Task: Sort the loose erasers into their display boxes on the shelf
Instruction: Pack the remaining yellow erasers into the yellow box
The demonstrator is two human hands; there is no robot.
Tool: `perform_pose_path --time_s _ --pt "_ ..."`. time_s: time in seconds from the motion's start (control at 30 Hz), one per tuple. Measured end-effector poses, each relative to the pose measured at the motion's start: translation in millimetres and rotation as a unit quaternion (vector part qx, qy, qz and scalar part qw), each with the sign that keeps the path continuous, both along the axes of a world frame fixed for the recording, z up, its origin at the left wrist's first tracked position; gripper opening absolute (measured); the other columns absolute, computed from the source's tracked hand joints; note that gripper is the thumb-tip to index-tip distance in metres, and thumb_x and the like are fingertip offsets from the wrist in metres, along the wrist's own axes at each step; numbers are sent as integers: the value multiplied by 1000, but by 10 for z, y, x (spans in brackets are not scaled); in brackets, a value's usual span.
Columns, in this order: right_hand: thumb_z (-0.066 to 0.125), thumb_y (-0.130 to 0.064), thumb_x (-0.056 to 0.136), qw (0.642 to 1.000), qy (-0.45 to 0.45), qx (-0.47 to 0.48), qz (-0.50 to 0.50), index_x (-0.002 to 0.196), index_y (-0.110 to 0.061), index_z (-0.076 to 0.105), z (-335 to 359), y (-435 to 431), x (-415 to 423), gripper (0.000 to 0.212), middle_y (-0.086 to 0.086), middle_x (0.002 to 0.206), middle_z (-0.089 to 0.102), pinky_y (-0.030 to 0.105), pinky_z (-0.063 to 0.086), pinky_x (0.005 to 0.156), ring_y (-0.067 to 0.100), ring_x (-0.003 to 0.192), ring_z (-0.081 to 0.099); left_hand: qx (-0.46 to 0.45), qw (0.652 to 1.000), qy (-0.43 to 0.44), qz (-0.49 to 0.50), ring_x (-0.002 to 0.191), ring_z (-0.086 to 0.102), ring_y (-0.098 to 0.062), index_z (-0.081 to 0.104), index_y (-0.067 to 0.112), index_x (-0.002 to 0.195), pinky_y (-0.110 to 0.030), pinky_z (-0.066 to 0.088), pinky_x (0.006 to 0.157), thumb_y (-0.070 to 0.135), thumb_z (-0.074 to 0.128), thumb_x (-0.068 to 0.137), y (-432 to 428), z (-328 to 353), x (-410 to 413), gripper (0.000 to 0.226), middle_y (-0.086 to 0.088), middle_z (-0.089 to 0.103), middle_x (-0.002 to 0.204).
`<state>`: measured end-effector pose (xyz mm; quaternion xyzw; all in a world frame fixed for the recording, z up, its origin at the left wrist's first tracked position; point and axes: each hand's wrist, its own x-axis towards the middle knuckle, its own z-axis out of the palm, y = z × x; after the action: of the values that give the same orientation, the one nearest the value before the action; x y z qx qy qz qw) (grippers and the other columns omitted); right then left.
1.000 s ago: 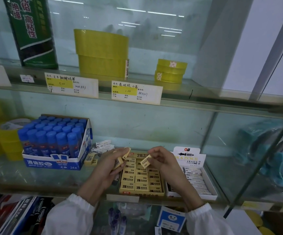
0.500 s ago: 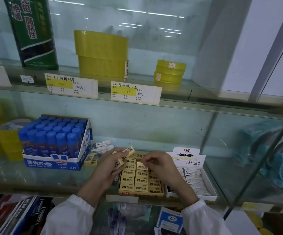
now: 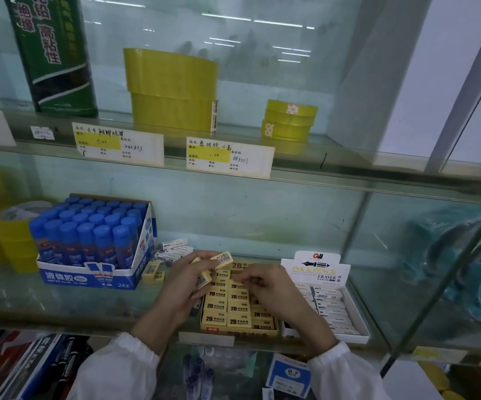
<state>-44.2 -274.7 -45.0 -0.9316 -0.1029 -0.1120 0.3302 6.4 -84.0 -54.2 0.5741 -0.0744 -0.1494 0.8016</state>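
A yellow display box (image 3: pixel 237 332) of 2B erasers sits on the glass shelf (image 3: pixel 60 301), with a white display box (image 3: pixel 357 319) of white erasers to its right. My left hand (image 3: pixel 184 287) holds a few loose yellow erasers (image 3: pixel 222 259) above the yellow box's back left corner. My right hand (image 3: pixel 265 287) reaches down into the yellow box with curled fingertips on the eraser rows; whatever they pinch is hidden. Loose white erasers (image 3: pixel 174 249) and loose yellow erasers (image 3: pixel 154 272) lie behind and left of the yellow box.
A box of blue-capped glue sticks (image 3: pixel 95 243) stands at the left, with yellow tape rolls (image 3: pixel 11 243) beyond it. The upper glass shelf holds tape rolls (image 3: pixel 173 90), a green package (image 3: pixel 51 53) and price labels (image 3: pixel 229 157). A metal frame post (image 3: pixel 441 287) slants at right.
My right hand carried a yellow eraser down from mid-air into the yellow box. My left hand stayed put with its erasers.
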Motion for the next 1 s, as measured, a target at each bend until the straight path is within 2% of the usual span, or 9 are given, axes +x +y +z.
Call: perform_pose_path --time_s 0.13,0.2,0.3,0.43,0.57,0.67,0.73,0.83,1.0 --pt "66 -6 87 999 -3 30 -42 107 -18 71 5 20 -20 24 -20 89 64 7 47 64 -3 73 61 27 999 -18 18 34 34 -9 70 2 107 -19 20 35 4 66 90 -21 44 -44 18 -14 62 70" --pt "69 -10 87 995 -16 83 -61 109 -21 59 24 50 -33 27 -17 89 61 9 45 57 -4 65 59 38 999 -27 14 35 38 -9 70 4 107 -17 22 32 2 68 88 -24 61 -66 19 -17 63 75" --pt "73 -13 86 991 -43 123 -30 124 -26 53 51 73 -45 45 -12 100 65 13 51 62 0 73 64 52 998 -43 1 42 55 -8 69 1 107 -15 32 32 -5 70 85 -46 126 -134 23 -13 67 85" --pt "72 -13 86 989 -46 141 -16 103 -27 69 48 64 -63 23 -6 91 74 27 59 71 6 79 69 65 996 -54 -12 73 73 -26 73 6 95 -33 57 58 -7 74 80 -53 150 -170 21 -10 73 88" --pt "75 -2 81 971 4 238 -14 92 -17 75 64 42 -61 19 -2 89 77 25 59 71 9 78 72 65 996 -50 -18 79 71 -31 74 8 83 -36 58 66 -12 71 77 -46 134 -154 21 -13 76 90" --pt "77 1 78 960 20 277 -28 92 -10 76 64 19 -46 18 1 91 77 27 59 79 13 84 73 67 996 -49 -12 83 71 -31 71 2 88 -36 58 67 -12 66 80 -51 125 -139 17 -18 75 102" --pt "77 3 76 962 15 269 -48 95 -15 72 51 13 -32 26 1 93 75 26 59 79 12 86 71 53 998 -31 2 75 71 -26 67 0 97 -28 55 55 -12 60 81 -40 117 -117 21 -18 73 98" --pt "76 7 75 967 5 250 -57 104 -22 63 49 12 -23 43 -2 98 70 24 58 79 7 88 68 10 1000 -5 9 44 55 -11 60 -2 102 -17 31 33 -15 45 82 -29 137 -110 28 -14 68 87" --pt "71 6 81 981 -22 179 -69 110 -19 65 21 19 -35 38 -4 103 69 22 57 86 6 95 66 -32 998 37 30 36 36 -9 57 0 101 -18 20 30 -16 36 80 21 83 -39 34 -12 64 78"
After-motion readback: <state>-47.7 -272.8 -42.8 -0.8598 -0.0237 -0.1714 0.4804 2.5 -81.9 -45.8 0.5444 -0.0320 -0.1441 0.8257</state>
